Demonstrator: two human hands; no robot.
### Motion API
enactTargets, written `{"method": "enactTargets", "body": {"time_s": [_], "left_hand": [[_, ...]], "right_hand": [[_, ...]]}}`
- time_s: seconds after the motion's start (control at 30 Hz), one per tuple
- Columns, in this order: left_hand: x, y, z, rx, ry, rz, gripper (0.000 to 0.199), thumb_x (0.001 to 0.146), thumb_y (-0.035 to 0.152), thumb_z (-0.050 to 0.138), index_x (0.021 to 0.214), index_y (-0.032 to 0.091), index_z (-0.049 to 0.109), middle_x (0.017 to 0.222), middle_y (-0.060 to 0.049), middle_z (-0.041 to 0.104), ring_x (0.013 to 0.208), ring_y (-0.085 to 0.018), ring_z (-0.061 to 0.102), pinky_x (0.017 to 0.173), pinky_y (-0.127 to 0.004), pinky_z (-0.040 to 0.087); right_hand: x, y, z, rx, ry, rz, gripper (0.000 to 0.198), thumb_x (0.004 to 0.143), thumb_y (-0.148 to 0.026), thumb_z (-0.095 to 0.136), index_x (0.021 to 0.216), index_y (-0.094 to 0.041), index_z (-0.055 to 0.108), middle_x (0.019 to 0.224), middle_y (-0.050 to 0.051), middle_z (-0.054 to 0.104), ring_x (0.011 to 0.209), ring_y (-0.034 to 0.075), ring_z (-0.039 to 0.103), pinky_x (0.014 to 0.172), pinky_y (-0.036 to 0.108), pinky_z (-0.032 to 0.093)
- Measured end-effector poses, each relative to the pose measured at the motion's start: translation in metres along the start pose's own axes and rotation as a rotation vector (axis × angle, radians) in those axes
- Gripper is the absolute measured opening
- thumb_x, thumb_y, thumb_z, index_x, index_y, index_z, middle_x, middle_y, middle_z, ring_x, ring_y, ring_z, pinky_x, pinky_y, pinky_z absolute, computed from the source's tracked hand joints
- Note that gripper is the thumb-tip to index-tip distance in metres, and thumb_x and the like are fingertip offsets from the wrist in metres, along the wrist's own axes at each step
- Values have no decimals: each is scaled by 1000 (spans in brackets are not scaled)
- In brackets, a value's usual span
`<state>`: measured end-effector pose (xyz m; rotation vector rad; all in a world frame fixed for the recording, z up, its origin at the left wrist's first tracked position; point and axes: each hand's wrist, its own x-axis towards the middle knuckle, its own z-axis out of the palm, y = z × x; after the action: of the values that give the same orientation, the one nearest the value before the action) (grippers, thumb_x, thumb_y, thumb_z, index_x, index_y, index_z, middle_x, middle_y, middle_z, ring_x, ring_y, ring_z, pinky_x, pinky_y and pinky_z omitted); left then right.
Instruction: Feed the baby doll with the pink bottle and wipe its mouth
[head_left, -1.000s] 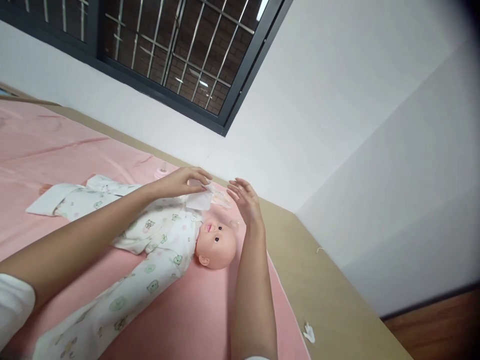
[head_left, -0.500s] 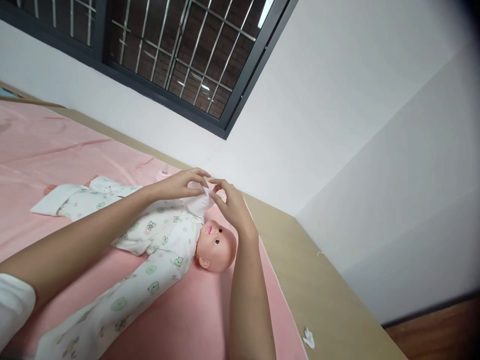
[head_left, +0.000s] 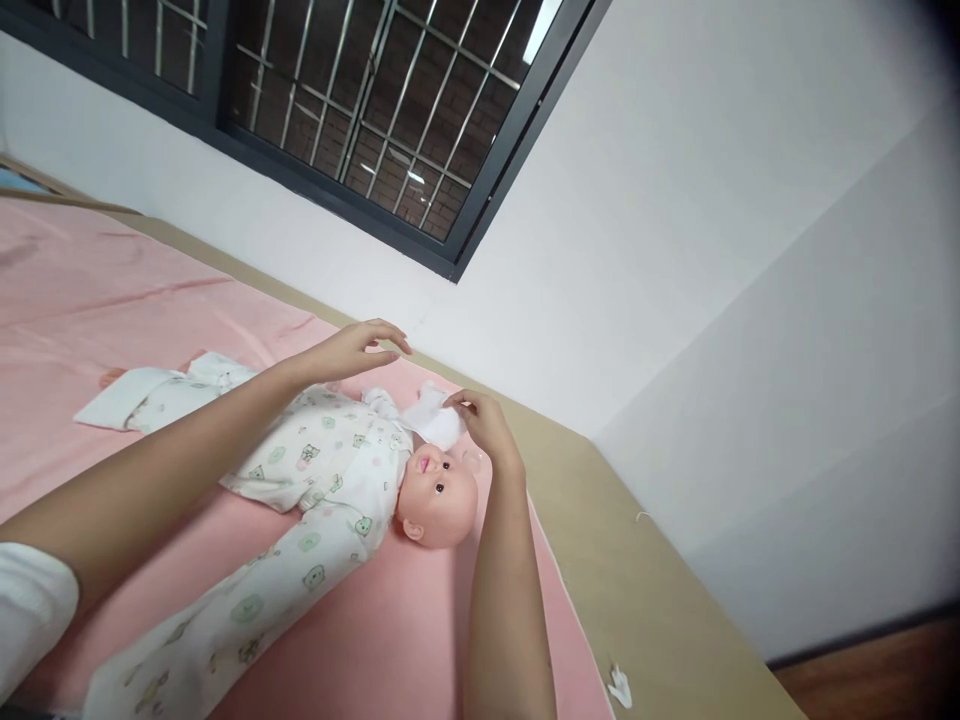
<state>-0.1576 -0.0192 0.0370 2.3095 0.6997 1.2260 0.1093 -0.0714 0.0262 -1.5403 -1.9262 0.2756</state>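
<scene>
We have a doll [head_left: 322,440] in patterned clothes lying face up on a pink sheet [head_left: 375,630], and everything else can be placed from it. Our right hand [head_left: 486,425] is just beyond the crown of the doll, on the side nearer the window [head_left: 397,120], thumb and fingertips seemingly pinched on the edge of a thin white cloth [head_left: 436,418]. That cloth sits beside the doll's face and neck, on the window side; whether it touches the doll's collar, we cannot tell. Our left hand [head_left: 360,348] hangs past the doll's chest on the same side, thumb parted from loosely curved fingers, with nothing in its grasp. As we judge it, the step in hand is handling the cloth with the right fingers alone. The next move would call for a light, steady pinch, since such thin stuff could fold or slip, and for keeping the left fingers free near the doll's shoulder to steady a loose edge. Near the doll's head lies a clear item [head_left: 472,460], too faint to make out.
</scene>
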Motion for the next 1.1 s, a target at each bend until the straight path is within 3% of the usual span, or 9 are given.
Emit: {"method": "enactTargets", "body": {"time_s": [0.13, 0.3, 0.4, 0.6, 0.67, 0.87, 1.0, 1.1], "left_hand": [[0, -4, -4, -17, 10, -29, 30, 82, 40, 53, 100, 21, 68, 123, -6, 60, 118, -25, 52, 100, -39, 41], [2, -16, -7, -45, 1, -78, 30, 82, 40, 53, 101, 22, 68, 124, -6, 60, 119, -25, 51, 99, -39, 42], [4, -23, -10, -68, 6, -103, 32, 80, 41, 54, 101, 21, 68, 123, -6, 60, 119, -26, 51, 100, -39, 42], [5, -33, -22, -128, 68, -169, 32, 79, 41, 55, 98, 19, 68, 118, -7, 63, 116, -25, 54, 100, -38, 42], [4, -35, -25, -160, 82, -185, 31, 79, 41, 56, 98, 20, 68, 115, -6, 65, 113, -25, 56, 98, -38, 42], [4, -40, -27, -179, 87, -213, 33, 77, 42, 57, 99, 20, 68, 111, -6, 67, 110, -26, 58, 94, -37, 45], [4, -49, -27, -163, 142, -307, 39, 73, 40, 58, 104, 17, 65, 116, -9, 64, 104, -26, 60, 86, -35, 49], [4, -60, -28, -121, 195, -425, 43, 71, 36, 57, 108, 15, 64, 115, -11, 63, 95, -25, 63, 81, -33, 50]], "right_hand": [[1, 28, -2, 13, 15, 133, 31, 77, -11, 44, 86, -18, 72, 104, 6, 71, 90, 17, 62, 80, 30, 46], [0, 48, -8, -31, -37, 287, 29, 74, -11, 48, 86, -17, 74, 104, 8, 71, 90, 19, 63, 82, 33, 48], [6, 56, -9, 42, 58, 244, 29, 74, -16, 50, 92, -17, 73, 108, 8, 70, 90, 20, 63, 86, 36, 48], [32, 70, -1, 454, 455, -53, 52, 75, -32, 57, 126, -20, 57, 126, 10, 60, 103, 21, 60, 94, 39, 47], [39, 77, 6, 562, 422, 7, 59, 74, -31, 60, 132, -22, 52, 119, 9, 63, 106, 22, 60, 98, 40, 46], [45, 103, 39, 649, 137, 472, 62, 64, -20, 68, 125, -20, 56, 121, 10, 61, 102, 22, 63, 92, 40, 52], [44, 113, 48, 666, 91, 440, 53, 66, -22, 64, 118, -18, 61, 122, 10, 63, 106, 23, 62, 94, 39, 51], [43, 113, 44, 621, 141, 418, 61, 64, -24, 64, 124, -17, 57, 134, 10, 56, 115, 24, 58, 93, 34, 50]]}}
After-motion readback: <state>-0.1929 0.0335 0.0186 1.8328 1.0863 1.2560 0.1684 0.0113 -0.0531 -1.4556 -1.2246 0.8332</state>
